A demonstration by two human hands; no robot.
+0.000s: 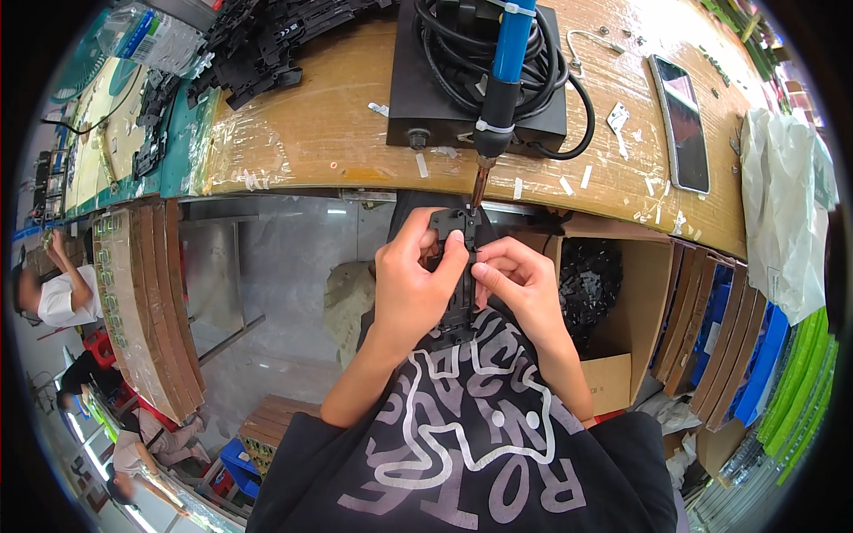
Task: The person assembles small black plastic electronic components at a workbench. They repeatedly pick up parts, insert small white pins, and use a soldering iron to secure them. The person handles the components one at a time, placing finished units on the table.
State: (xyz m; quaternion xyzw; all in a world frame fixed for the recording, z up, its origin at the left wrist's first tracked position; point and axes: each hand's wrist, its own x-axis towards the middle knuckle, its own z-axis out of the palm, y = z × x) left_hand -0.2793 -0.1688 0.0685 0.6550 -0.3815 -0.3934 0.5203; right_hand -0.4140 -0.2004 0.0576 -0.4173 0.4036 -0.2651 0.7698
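A long black plastic part [457, 311] is held up in front of my shirt, just off the table's near edge. My left hand [416, 271] is closed round its left side, thumb pressed on its upper face. My right hand [518, 277] pinches at the part's right edge; whether a small piece sits between those fingertips is hidden. A soldering iron [511, 44] with a blue handle and black collar points down from above. Its copper-coloured tip [480, 182] ends at the top end of the part; I cannot tell whether they touch.
On the taped table [293, 142] stand a black box [418, 115] with coiled cable and a phone [682, 124]. Black plastic parts [267, 44] are piled at the far left. A carton [613, 377] of dark pieces is below right. Other people sit at far left.
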